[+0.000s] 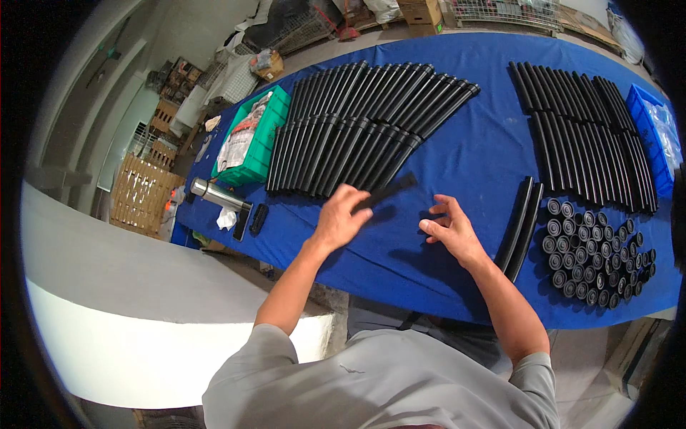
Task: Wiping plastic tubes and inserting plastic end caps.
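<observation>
My left hand (pixel 341 216) is closed around one end of a black tube (pixel 391 189), whose far end points up and to the right, slightly blurred. Facing it across a small gap, my right hand (pixel 451 227) has its fingers apart and holds nothing. Just beyond my left hand lie rows of black tubes with collars (pixel 357 129), fanned out side by side. Right of my right hand, two plain black tubes (pixel 517 227) rest side by side. Farther right stand many round black caps (pixel 592 252), grouped near the table's front.
More black tubes (pixel 586 136) lie in two rows at the back right, beside a blue crate (pixel 649 146). At the left are a green crate (pixel 250 174), a steel flask (pixel 218 193), a phone-like dark slab (pixel 241 223) and a crumpled tissue (pixel 226 218). Blue cloth (pixel 493 53) covers the table.
</observation>
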`<state>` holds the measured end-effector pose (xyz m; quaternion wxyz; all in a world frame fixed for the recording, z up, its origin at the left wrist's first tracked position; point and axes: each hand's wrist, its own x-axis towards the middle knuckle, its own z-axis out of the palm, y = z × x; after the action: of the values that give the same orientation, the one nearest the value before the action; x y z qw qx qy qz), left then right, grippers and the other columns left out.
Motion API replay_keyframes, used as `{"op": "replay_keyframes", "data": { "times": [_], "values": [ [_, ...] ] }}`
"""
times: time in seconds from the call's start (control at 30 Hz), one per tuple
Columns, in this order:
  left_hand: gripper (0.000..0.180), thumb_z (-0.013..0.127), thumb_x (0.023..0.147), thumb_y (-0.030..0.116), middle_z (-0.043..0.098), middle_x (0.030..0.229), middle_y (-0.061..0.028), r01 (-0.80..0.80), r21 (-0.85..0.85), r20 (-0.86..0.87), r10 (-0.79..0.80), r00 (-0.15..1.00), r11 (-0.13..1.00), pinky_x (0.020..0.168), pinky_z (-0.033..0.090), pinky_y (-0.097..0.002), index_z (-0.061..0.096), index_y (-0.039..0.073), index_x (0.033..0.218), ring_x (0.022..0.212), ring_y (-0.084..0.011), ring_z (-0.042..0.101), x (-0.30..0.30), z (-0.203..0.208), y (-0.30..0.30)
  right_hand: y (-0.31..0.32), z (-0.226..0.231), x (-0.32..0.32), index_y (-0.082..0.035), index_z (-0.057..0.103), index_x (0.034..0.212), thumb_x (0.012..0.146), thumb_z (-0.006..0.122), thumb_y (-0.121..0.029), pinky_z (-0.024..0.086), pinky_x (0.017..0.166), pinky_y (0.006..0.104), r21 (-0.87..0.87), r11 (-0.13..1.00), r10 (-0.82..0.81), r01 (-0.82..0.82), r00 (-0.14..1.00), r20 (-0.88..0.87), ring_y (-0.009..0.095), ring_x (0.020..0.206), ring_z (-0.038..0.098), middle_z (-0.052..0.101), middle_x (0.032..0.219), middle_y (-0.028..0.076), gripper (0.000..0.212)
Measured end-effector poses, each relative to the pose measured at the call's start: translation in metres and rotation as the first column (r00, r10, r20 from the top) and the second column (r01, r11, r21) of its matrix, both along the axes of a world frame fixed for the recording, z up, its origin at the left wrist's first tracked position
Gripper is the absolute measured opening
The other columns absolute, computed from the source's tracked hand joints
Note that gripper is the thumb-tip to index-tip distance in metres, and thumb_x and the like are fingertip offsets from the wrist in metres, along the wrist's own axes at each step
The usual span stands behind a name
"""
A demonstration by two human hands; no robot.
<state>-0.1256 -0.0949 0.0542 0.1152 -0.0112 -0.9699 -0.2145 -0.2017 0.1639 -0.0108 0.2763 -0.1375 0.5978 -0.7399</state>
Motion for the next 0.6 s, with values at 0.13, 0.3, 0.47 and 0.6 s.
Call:
{"op": "replay_keyframes", "data": {
  "times": [0.13, 0.3, 0.47, 0.6],
  "values": [
    [0.036, 0.070, 0.085, 0.019, 0.061, 0.107, -0.0156, -0.166, -0.276, -0.069, 0.153, 0.986, 0.947, 0.085, 0.052, -0.0441, 0.065, -0.001, 0.115, 0.098, -0.0357, 0.063, -0.050, -0.006, -0.028, -0.001, -0.008, -0.003, 0.002, 0.035, 0.143, 0.090, 0.073, -0.019, 0.056, 0.073, 0.0320, 0.008, 0.994, 0.113, -0.113, 0.994, -0.010, 0.016, 0.094, 0.060, 0.054, 0.113, 0.011, 0.069],
    [0.033, 0.066, 0.088, 0.020, 0.061, 0.110, -0.0161, -0.253, -0.421, -0.056, 0.253, 0.966, 0.871, 0.089, 0.052, -0.0474, 0.062, 0.001, 0.115, 0.108, -0.0343, 0.060, -0.097, -0.019, -0.040, -0.001, -0.009, -0.006, 0.001, 0.039, 0.141, 0.092, 0.070, -0.017, 0.056, 0.072, 0.0316, 0.016, 0.994, 0.113, -0.113, 0.994, 0.003, 0.015, 0.088, 0.061, 0.058, 0.104, 0.009, 0.062],
    [0.030, 0.067, 0.088, 0.019, 0.060, 0.110, -0.0172, -0.281, -0.443, -0.041, 0.294, 0.955, 0.851, 0.088, 0.053, -0.0484, 0.061, -0.001, 0.110, 0.107, -0.0350, 0.061, -0.109, -0.028, -0.042, 0.000, -0.006, -0.006, 0.002, 0.040, 0.140, 0.093, 0.069, -0.015, 0.056, 0.070, 0.0304, 0.020, 0.991, 0.129, -0.129, 0.992, 0.010, 0.015, 0.086, 0.061, 0.059, 0.102, 0.010, 0.058],
    [0.030, 0.066, 0.089, 0.020, 0.060, 0.112, -0.0173, -0.309, -0.476, 0.023, 0.363, 0.932, 0.823, 0.089, 0.052, -0.0488, 0.061, 0.000, 0.112, 0.109, -0.0358, 0.060, -0.111, -0.028, -0.039, -0.001, -0.015, -0.004, 0.005, 0.041, 0.139, 0.092, 0.070, -0.020, 0.058, 0.066, 0.0301, 0.038, 0.993, 0.111, -0.109, 0.992, -0.061, 0.015, 0.082, 0.065, 0.063, 0.097, 0.011, 0.061]
  ]
}}
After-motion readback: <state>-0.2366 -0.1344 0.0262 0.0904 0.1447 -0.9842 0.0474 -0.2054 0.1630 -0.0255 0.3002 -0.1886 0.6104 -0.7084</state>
